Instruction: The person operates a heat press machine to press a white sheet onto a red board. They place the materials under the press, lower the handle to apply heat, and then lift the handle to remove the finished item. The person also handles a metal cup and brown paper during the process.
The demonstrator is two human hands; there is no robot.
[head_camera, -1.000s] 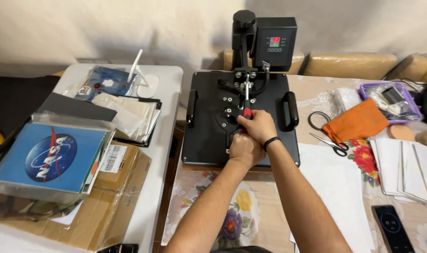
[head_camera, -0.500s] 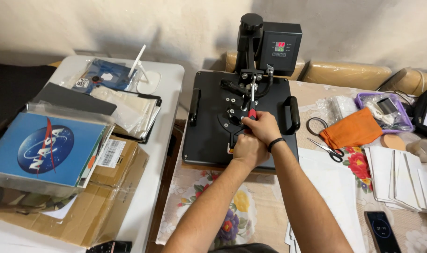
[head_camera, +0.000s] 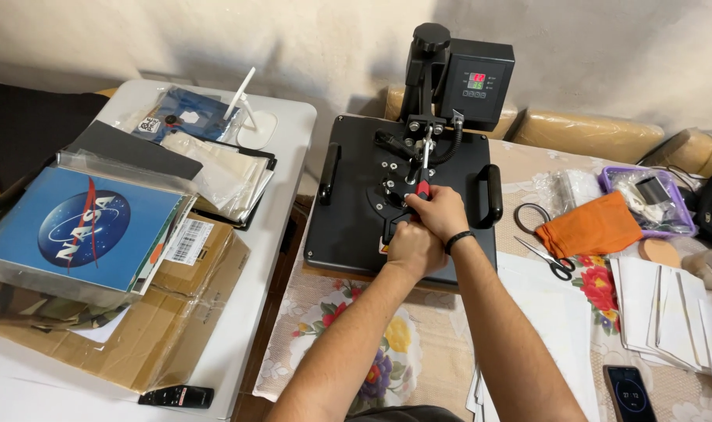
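Black heat press (head_camera: 356,195), red-tipped handle (head_camera: 422,176), closed

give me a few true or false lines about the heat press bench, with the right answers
1. Both hands grip the press handle. True: the left hand and right hand close around it.
2. The press stands open. False: its top plate lies flat, shut.
3. Scissors lie right of the press. True.
4. The orange cloth lies on the white table. False: it lies on the flowered bench, beside the scissors.
5. A phone lies near the right forearm. True.
6. The right wrist is bare. False: it wears a black band.
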